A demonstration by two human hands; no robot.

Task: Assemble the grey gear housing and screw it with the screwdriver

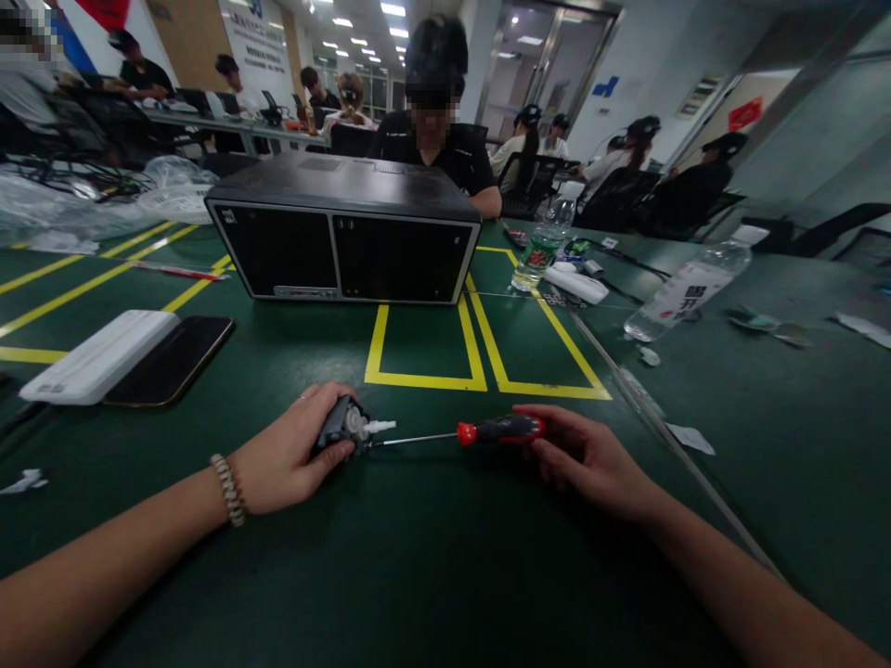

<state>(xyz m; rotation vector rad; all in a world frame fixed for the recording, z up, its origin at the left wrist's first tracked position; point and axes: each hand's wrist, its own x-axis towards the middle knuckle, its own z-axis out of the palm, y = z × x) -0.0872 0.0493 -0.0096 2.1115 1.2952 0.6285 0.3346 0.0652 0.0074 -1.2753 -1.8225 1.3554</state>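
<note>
My left hand (299,455) is closed round a small dark device (339,422) with pale round parts and a white nozzle-like piece pointing right; I cannot make out its exact kind. A screwdriver (502,430) with a black and red handle lies level between my hands. Its thin metal shaft reaches left, and the tip meets the lower right edge of the device. At the handle's right end, the fingers of my right hand (588,455) are closed on the grip. Part of the device is hidden behind my left fingers.
A large black computer case (348,181) lies on its side ahead on the green table (432,566). At left are a white power bank (101,357) and a phone (174,360). Two bottles (539,250) and scraps sit at right. A person (480,176) sits opposite.
</note>
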